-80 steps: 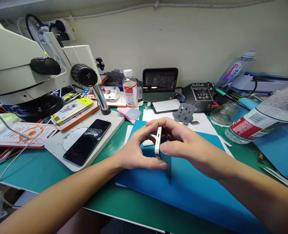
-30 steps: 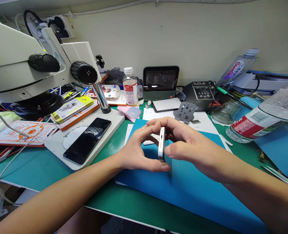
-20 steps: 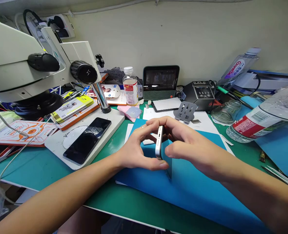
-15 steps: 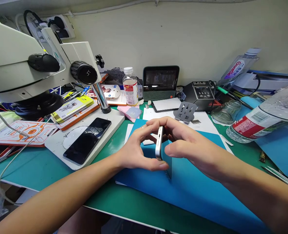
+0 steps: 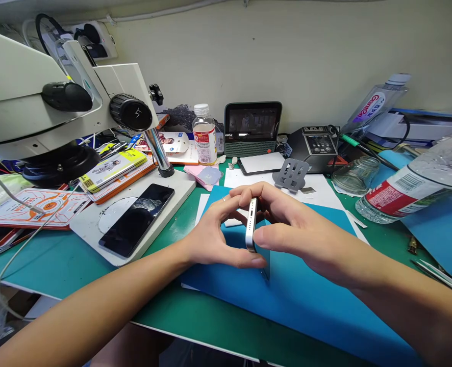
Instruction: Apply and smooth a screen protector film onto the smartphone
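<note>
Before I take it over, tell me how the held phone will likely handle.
The phone should be stiff, given its straight silver end; that smooth surface may slip; so narrow there, it could tip if stood unsupported.

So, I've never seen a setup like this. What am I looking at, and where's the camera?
There's no robot here, just a person's bare left hand and right hand. Every picture comes from one camera worn on the person's head, looking forward and down.

Between them, both hands hold a silver-edged phone up on its side, with its charging-hole end facing us. The fingers hide much of it.

Below is a blue sheet on a green work surface. To the left stands a microscope, with a black phone lying on its pale base. Toward the wall are a small screen and an upright bottle.
</note>
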Demonstrator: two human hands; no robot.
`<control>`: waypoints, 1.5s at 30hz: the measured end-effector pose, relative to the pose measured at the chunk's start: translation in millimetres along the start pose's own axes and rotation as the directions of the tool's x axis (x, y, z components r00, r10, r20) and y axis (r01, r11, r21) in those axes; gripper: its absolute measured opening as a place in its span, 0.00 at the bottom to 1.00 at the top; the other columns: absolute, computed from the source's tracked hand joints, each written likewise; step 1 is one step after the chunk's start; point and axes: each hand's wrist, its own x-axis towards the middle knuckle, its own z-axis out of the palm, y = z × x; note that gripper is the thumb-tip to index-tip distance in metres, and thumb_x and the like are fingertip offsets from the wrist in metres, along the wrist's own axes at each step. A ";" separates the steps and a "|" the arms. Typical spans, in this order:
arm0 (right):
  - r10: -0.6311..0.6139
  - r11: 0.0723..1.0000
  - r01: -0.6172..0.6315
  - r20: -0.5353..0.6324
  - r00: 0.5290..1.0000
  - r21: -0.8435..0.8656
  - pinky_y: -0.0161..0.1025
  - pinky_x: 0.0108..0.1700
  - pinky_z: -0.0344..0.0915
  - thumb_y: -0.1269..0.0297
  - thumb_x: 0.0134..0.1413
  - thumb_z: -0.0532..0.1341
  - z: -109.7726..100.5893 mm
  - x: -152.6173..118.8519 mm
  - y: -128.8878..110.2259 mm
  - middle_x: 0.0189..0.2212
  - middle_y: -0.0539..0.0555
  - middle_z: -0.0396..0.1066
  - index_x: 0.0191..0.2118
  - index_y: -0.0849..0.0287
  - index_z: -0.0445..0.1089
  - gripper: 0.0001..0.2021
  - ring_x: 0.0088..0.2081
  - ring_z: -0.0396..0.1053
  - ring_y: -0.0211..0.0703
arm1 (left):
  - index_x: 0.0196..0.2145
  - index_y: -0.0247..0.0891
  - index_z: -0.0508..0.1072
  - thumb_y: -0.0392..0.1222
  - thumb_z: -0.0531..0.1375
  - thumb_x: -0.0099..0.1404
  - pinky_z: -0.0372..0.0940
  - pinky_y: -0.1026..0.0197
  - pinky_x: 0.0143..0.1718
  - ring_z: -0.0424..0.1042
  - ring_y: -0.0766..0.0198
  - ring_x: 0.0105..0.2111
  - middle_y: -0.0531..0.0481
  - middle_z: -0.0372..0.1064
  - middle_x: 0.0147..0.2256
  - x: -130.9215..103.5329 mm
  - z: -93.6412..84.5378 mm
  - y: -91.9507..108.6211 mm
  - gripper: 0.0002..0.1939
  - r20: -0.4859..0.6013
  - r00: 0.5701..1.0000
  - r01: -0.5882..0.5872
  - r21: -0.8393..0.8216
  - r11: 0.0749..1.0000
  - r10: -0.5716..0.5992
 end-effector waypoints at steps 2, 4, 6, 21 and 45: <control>-0.004 1.000 0.004 0.003 1.000 0.001 0.41 0.39 0.66 0.67 0.52 0.61 -0.3 0.0 0.6 0.48 0.51 0.72 0.51 0.52 0.68 0.18 0.48 0.68 0.48 | 0.53 0.45 0.74 0.48 0.76 0.46 0.72 0.56 0.46 0.74 0.51 0.49 0.45 0.65 0.55 0.0 -0.2 0.3 0.36 0.008 1.000 -0.008 -0.004 1.000 0.008; -0.012 1.000 0.012 0.009 1.000 0.007 0.41 0.40 0.66 0.67 0.53 0.61 -0.7 0.3 1.9 0.48 0.51 0.71 0.51 0.51 0.68 0.18 0.49 0.68 0.48 | 0.54 0.45 0.74 0.47 0.77 0.46 0.72 0.55 0.47 0.74 0.50 0.49 0.45 0.65 0.55 -0.2 -0.3 0.4 0.37 0.011 1.000 0.005 -0.002 1.000 -0.005; -0.019 1.000 0.019 0.012 1.000 0.011 0.41 0.40 0.66 0.67 0.53 0.62 -1.0 0.8 3.8 0.48 0.51 0.71 0.51 0.51 0.68 0.18 0.49 0.68 0.48 | 0.54 0.44 0.75 0.48 0.77 0.45 0.71 0.53 0.48 0.74 0.50 0.49 0.45 0.66 0.55 -0.6 -0.5 0.5 0.37 0.010 1.000 0.018 0.005 1.000 -0.018; -0.016 1.000 0.016 0.007 1.000 0.017 0.41 0.40 0.66 0.68 0.52 0.61 -0.9 1.6 2.8 0.48 0.50 0.72 0.50 0.51 0.68 0.18 0.49 0.68 0.48 | 0.54 0.46 0.74 0.49 0.76 0.48 0.72 0.57 0.46 0.75 0.52 0.48 0.46 0.67 0.53 0.1 -0.9 1.8 0.35 0.009 1.000 -0.019 0.017 1.000 0.019; -0.023 0.999 0.023 0.009 1.000 0.023 0.41 0.39 0.64 0.68 0.51 0.60 -1.7 0.7 4.0 0.45 0.50 0.69 0.49 0.51 0.69 0.17 0.47 0.66 0.47 | 0.55 0.45 0.74 0.49 0.77 0.47 0.71 0.54 0.50 0.73 0.49 0.52 0.45 0.68 0.55 -1.6 -1.6 0.8 0.37 0.026 1.000 -0.004 0.040 0.999 0.003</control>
